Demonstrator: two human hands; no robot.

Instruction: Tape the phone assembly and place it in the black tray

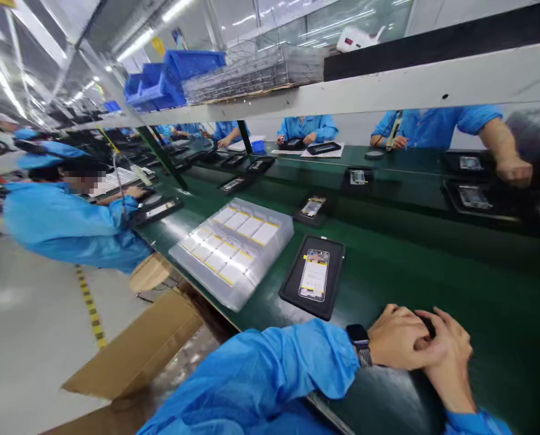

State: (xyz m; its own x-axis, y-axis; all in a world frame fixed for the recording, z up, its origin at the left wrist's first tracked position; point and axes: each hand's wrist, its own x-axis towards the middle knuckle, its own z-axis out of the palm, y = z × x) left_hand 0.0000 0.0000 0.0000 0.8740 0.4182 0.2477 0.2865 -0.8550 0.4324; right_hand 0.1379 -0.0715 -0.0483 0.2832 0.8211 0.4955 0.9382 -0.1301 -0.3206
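My left hand (401, 337), with a black smartwatch (358, 344) on its wrist, and my right hand (448, 347) are clasped at the near edge of a green conveyor belt (396, 272). A small black object (426, 324) shows between their fingers, mostly hidden. Nearest to my hands lies a black tray (337, 290) holding a smartphone (314, 276) with yellow-tabbed film on its screen. To its left sits a clear plastic tray (270, 241) with rows of white, yellow-edged cards.
More black trays with phones line the belt. Co-workers in blue smocks (70, 223) sit along both sides. A white shelf beam (342, 99) crosses above, carrying blue bins (161, 81) and a wire rack (251, 72). Cardboard (133, 344) lies beside the belt.
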